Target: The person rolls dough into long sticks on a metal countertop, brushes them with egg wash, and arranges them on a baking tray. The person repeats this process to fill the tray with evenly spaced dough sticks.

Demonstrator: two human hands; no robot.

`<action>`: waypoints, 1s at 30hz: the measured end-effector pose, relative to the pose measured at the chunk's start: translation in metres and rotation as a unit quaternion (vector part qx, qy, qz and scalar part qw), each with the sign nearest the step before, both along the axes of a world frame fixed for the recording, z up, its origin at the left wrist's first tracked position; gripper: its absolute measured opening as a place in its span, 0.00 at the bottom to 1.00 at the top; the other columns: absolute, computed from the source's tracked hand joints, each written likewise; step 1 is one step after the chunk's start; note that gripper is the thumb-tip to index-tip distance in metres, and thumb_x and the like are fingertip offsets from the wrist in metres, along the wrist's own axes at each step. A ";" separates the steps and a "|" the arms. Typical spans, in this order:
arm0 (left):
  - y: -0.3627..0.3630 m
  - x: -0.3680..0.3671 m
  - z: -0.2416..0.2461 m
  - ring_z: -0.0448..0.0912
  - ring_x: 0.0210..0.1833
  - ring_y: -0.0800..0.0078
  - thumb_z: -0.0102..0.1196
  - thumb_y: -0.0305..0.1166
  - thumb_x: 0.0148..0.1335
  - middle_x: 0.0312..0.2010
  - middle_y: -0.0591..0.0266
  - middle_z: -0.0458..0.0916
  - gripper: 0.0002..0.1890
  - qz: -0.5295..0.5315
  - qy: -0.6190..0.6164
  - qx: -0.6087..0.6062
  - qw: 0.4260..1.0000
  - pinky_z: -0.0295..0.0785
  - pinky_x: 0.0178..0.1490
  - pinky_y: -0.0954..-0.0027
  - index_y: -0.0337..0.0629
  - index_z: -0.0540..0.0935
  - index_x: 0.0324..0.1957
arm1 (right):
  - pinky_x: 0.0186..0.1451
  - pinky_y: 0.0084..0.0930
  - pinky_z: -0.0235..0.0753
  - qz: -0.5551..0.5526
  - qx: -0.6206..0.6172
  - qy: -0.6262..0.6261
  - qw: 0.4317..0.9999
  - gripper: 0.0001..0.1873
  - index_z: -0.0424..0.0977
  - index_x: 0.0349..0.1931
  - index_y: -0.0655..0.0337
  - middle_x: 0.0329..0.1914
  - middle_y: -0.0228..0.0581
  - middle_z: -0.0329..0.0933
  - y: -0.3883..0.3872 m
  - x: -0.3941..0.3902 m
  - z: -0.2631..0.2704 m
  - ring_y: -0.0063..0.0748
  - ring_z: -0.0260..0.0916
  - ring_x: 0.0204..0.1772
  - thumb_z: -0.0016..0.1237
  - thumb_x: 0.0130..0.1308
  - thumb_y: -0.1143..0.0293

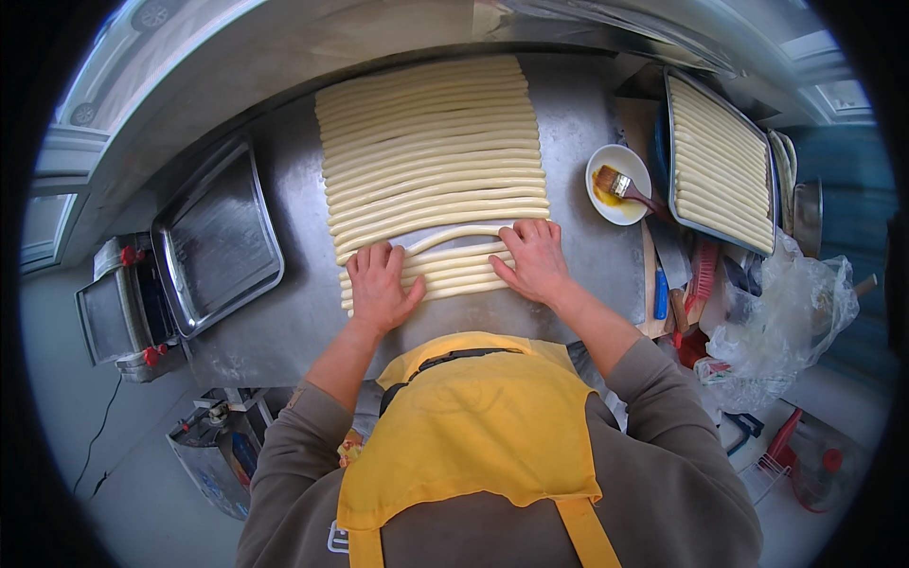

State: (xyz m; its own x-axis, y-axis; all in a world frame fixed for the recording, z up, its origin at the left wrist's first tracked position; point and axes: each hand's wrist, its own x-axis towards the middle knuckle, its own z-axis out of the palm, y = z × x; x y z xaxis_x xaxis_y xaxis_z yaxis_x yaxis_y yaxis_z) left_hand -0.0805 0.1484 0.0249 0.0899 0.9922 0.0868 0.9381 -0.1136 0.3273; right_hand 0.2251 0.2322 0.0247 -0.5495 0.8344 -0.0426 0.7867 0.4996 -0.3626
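Long pale dough strips (433,153) lie side by side in a wide sheet across the metal table before me. Nearer my body is a smaller group of strips (461,273), with a narrow gap behind it. One dough strip (458,233) bows up in that gap between my hands. My left hand (379,287) has its fingers curled over the strip's left end, and my right hand (532,261) grips the right end. The fingertips hide both ends. Palms and thumbs hover over or rest on the nearer strips; which, I cannot tell.
An unloaded metal tray (216,238) lies at the left. On the right, a white bowl (618,184) holds a brush (621,186) and yellow liquid. Beyond it stands a tray of dough strips (721,163), with a blue-handled tool (661,292) and plastic bag (774,319) nearby.
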 end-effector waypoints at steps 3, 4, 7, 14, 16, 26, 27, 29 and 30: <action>0.000 0.002 -0.001 0.74 0.64 0.53 0.68 0.48 0.59 0.56 0.54 0.79 0.31 -0.010 -0.023 0.044 0.999 0.60 0.73 0.45 0.42 0.82 0.61 | 0.74 0.53 0.62 0.004 0.054 0.047 0.997 0.27 0.79 0.63 0.56 0.57 0.41 0.77 0.001 -0.003 -0.003 0.49 0.71 0.66 0.62 0.69 0.52; 0.000 0.001 -0.001 0.74 0.64 0.52 0.68 0.48 0.59 0.57 0.54 0.79 0.31 -0.011 -0.025 0.044 0.999 0.59 0.74 0.44 0.43 0.82 0.61 | 0.75 0.53 0.62 0.015 0.076 0.063 0.995 0.27 0.79 0.62 0.56 0.58 0.41 0.78 0.001 -0.003 -0.004 0.48 0.71 0.66 0.62 0.69 0.52; -0.002 -0.003 0.001 0.74 0.65 0.52 0.69 0.45 0.59 0.59 0.53 0.79 0.31 -0.018 -0.029 0.002 0.999 0.58 0.76 0.44 0.44 0.82 0.62 | 0.75 0.53 0.62 0.003 0.037 0.035 0.999 0.26 0.80 0.61 0.55 0.60 0.42 0.77 0.001 0.002 -0.007 0.49 0.71 0.68 0.64 0.68 0.53; -0.018 -0.030 0.002 0.75 0.67 0.53 0.69 0.44 0.59 0.63 0.53 0.79 0.32 0.010 0.026 0.014 1.000 0.59 0.76 0.44 0.44 0.81 0.64 | 0.75 0.54 0.61 -0.021 0.067 0.027 0.997 0.25 0.80 0.62 0.54 0.62 0.41 0.77 -0.001 0.041 -0.008 0.49 0.71 0.69 0.63 0.69 0.55; -0.022 -0.041 0.005 0.75 0.67 0.52 0.69 0.44 0.60 0.63 0.53 0.79 0.32 0.026 0.020 0.000 0.999 0.59 0.75 0.44 0.43 0.81 0.65 | 0.75 0.55 0.61 -0.015 0.068 0.009 0.998 0.25 0.80 0.62 0.54 0.63 0.42 0.77 -0.001 0.048 -0.005 0.49 0.70 0.70 0.63 0.69 0.55; 0.019 -0.009 0.002 0.74 0.64 0.50 0.68 0.45 0.61 0.59 0.51 0.78 0.34 0.023 -0.018 -0.008 1.000 0.63 0.70 0.47 0.41 0.79 0.67 | 0.76 0.53 0.61 0.004 0.049 0.045 0.998 0.28 0.77 0.67 0.54 0.61 0.42 0.77 0.019 -0.001 -0.002 0.49 0.71 0.68 0.62 0.70 0.54; 0.021 -0.007 0.001 0.74 0.64 0.50 0.68 0.44 0.60 0.59 0.51 0.78 0.34 0.032 -0.028 -0.026 0.999 0.63 0.70 0.47 0.41 0.78 0.67 | 0.76 0.54 0.61 -0.003 0.029 0.029 0.999 0.28 0.77 0.67 0.54 0.61 0.42 0.77 0.019 -0.003 -0.001 0.49 0.70 0.68 0.62 0.70 0.54; 0.022 -0.005 0.001 0.74 0.62 0.50 0.68 0.44 0.60 0.57 0.51 0.78 0.32 0.023 -0.012 -0.047 0.999 0.63 0.69 0.47 0.42 0.79 0.65 | 0.76 0.54 0.61 -0.002 -0.022 -0.003 1.000 0.29 0.77 0.67 0.54 0.61 0.42 0.77 0.018 -0.004 0.001 0.49 0.70 0.68 0.62 0.70 0.54; 0.021 -0.006 0.001 0.74 0.61 0.50 0.68 0.44 0.60 0.56 0.52 0.78 0.32 0.023 -0.010 -0.049 0.998 0.63 0.69 0.47 0.42 0.79 0.64 | 0.76 0.54 0.61 0.005 -0.017 0.000 1.000 0.28 0.78 0.67 0.54 0.61 0.42 0.77 0.017 -0.004 0.003 0.49 0.70 0.68 0.62 0.70 0.54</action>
State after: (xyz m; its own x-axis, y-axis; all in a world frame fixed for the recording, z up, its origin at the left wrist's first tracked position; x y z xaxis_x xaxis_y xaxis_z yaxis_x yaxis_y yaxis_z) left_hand -0.0861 0.1691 0.0262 0.0425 0.9990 -0.0097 0.9347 -0.0363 0.3537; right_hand 0.2214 0.2492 0.0273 -0.5570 0.8276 -0.0696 0.7819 0.4944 -0.3798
